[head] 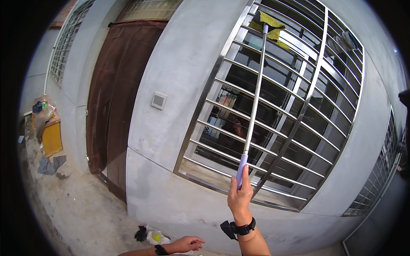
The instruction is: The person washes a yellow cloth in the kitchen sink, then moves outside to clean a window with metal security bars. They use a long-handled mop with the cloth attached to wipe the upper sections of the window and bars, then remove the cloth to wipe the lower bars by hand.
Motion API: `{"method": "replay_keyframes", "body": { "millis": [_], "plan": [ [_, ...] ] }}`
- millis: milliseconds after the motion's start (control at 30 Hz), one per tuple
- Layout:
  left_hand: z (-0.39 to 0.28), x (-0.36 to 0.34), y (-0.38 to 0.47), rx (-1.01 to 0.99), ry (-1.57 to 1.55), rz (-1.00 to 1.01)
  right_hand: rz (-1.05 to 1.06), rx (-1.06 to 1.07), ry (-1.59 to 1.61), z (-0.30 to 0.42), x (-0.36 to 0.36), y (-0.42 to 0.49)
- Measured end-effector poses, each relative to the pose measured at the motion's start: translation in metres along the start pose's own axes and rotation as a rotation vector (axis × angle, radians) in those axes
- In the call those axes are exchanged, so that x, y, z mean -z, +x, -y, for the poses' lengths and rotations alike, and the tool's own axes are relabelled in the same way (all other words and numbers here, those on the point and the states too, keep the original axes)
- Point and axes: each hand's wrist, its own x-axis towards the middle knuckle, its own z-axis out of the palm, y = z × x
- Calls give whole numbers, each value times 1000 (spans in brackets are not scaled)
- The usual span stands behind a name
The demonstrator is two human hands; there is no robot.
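Note:
My right hand [241, 195] grips the lavender handle [242, 166] of a long telescopic metal pole [256, 96]. At the pole's far end a yellow-green cloth [272, 25] is wrapped on the head, up by the top left of a barred window. The stainless steel window bars [230, 107] run across behind the pole. Low in the view, my left hand [189, 244] is held out with nothing in it, its fingers loosely bent. Black bands sit on both wrists.
A dark glove [141, 234] and a clear plastic bag [157, 237] with something yellow inside lie on the ground by the wall. A brown covered door [123, 86], a wall switch [159, 100], a wooden cabinet [52, 137] and a grey cloth [49, 164] are at left. Another barred window [373, 179] is at right.

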Motion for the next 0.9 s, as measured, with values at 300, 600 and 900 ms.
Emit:
{"method": "replay_keyframes", "body": {
  "millis": [300, 600, 900],
  "plan": [
    [9, 19, -22, 40, -6, -43, -36, 34, 73, 14, -37, 0],
    [11, 28, -27, 49, -19, -20, -243, -72, -39, -32, 14, -11],
    [9, 30, -17, 28, -8, 55, -267, -198, -68, -66, 87, 33]
  ]
}}
